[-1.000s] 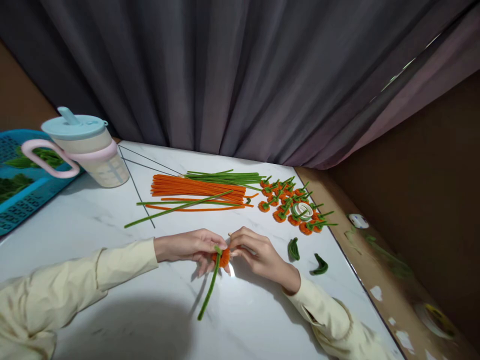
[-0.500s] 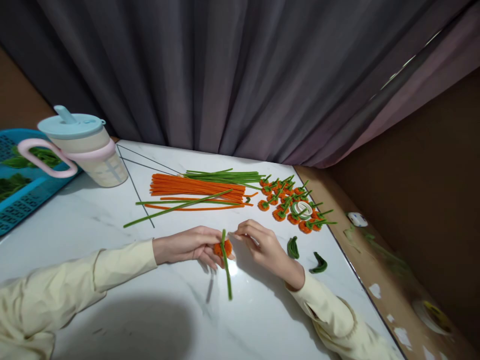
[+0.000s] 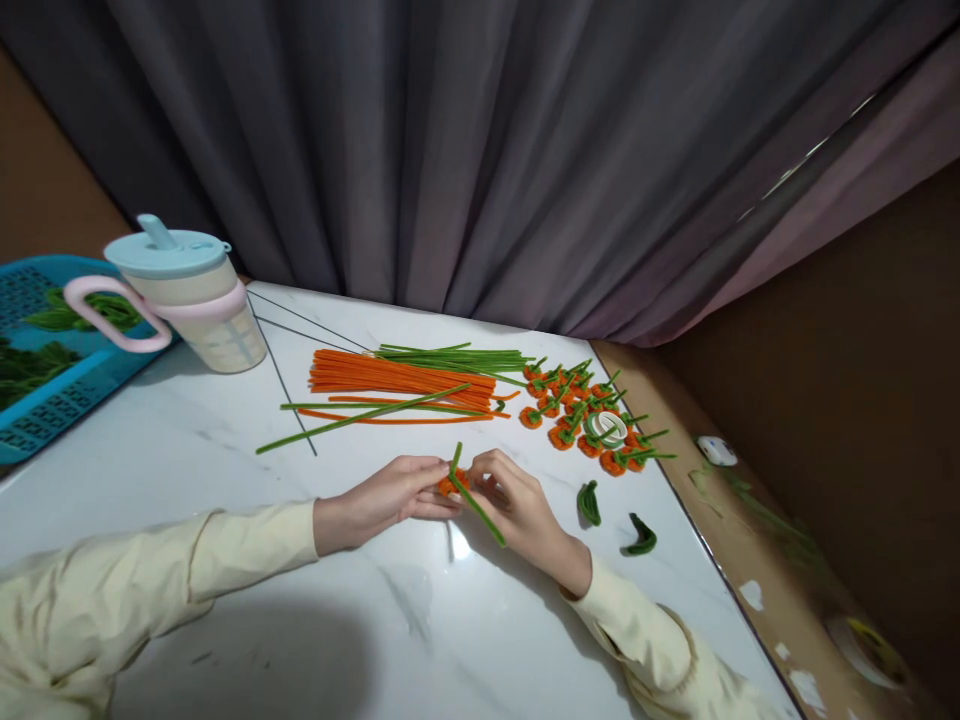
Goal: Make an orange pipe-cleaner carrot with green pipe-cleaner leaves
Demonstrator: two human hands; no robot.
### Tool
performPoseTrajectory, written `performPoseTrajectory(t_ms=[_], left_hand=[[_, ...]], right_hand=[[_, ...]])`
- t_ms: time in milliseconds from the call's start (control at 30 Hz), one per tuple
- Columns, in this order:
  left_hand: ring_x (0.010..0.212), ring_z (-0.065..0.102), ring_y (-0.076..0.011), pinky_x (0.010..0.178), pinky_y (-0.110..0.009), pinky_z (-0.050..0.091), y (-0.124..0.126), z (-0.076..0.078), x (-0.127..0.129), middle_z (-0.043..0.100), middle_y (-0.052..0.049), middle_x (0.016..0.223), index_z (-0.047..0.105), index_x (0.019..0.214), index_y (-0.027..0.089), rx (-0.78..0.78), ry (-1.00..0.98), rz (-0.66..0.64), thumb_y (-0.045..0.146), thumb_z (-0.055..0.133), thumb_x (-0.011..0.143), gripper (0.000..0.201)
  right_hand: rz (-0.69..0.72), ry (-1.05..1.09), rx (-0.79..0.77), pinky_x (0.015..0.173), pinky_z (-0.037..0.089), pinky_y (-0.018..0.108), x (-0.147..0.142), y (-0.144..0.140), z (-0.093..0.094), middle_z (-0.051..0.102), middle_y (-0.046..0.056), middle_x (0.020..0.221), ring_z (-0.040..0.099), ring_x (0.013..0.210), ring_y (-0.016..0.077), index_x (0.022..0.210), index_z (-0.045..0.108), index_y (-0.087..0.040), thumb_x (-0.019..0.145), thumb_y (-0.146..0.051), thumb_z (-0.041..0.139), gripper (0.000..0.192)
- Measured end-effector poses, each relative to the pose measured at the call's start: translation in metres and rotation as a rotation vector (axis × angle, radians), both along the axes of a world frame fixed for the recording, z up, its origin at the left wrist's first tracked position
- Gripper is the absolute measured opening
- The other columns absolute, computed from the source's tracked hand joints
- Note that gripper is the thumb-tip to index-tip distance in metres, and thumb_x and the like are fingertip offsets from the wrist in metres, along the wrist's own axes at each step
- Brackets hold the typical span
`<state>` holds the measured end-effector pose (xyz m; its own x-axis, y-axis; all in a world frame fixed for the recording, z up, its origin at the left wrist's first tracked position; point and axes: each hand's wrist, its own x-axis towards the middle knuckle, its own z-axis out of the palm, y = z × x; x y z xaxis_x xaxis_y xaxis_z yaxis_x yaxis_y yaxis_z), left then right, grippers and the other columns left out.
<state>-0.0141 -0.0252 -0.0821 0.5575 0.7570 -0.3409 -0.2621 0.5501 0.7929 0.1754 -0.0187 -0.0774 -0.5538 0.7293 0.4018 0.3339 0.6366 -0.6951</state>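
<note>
On the left a blue basket [image 3: 45,420] holds green leaves; beside it a lidded cup [image 3: 196,305], contents hidden. My left hand [image 3: 382,500] pinches the orange pipe-cleaner coil [image 3: 452,484] above the tabletop [image 3: 225,600]; my right hand [image 3: 517,510] grips the green stem [image 3: 476,500]. I'd judge tight, even wraps best.
</note>
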Motion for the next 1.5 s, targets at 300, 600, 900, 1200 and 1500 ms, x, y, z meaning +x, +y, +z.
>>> performPoseTrajectory(t_ms=[300,600,900,1200,1500], left_hand=[[0.093,0.064,-0.0190,0.098,-0.039,0.045,0.002,0.002,0.000,0.068,-0.006,0.094,0.059,0.088,0.015,-0.058,-0.077,0.166,0.025,0.064,0.082,0.013],[0.104,0.060,-0.0203,0.101,-0.037,0.041,-0.005,0.004,0.004,0.065,-0.006,0.105,0.058,0.095,0.016,0.072,0.004,0.145,0.032,0.059,0.086,0.018],[0.098,0.063,-0.0185,0.101,-0.038,0.042,-0.002,-0.003,0.002,0.065,-0.003,0.093,0.056,0.097,0.018,0.095,0.040,0.149,0.035,0.066,0.080,0.026],[0.060,0.060,-0.0114,0.054,-0.022,0.048,0.000,-0.001,0.000,0.065,-0.004,0.080,0.057,0.100,0.015,0.207,0.236,0.170,0.039,0.059,0.083,0.029],[0.081,0.062,-0.0152,0.075,-0.028,0.053,0.002,0.006,-0.005,0.064,-0.005,0.090,0.062,0.104,0.015,0.086,0.089,0.177,0.028,0.061,0.083,0.024]], right_hand=[[-0.207,-0.030,-0.099,0.053,0.037,0.023,0.002,0.000,-0.008,0.052,-0.001,0.062,0.048,0.055,0.0105,0.065,0.052,-0.017,0.083,-0.034,0.062,0.026],[-0.161,0.109,-0.178,0.058,0.043,0.024,-0.005,-0.003,-0.016,0.059,0.002,0.074,0.055,0.065,0.0126,0.080,0.062,-0.017,0.088,-0.032,0.056,0.017],[-0.066,0.135,-0.145,0.063,0.045,0.026,-0.005,-0.006,-0.010,0.060,0.005,0.078,0.056,0.070,0.0136,0.091,0.063,-0.017,0.092,-0.026,0.049,0.017],[-0.134,-0.259,-0.060,0.061,0.044,0.026,0.021,0.002,0.003,0.058,0.004,0.079,0.053,0.070,0.0152,0.082,0.055,-0.018,0.087,-0.021,0.052,0.007],[-0.240,-0.693,0.133,0.067,0.045,0.033,0.020,-0.004,0.002,0.056,0.011,0.093,0.054,0.083,0.0233,0.102,0.050,-0.015,0.082,-0.003,0.039,0.026]])
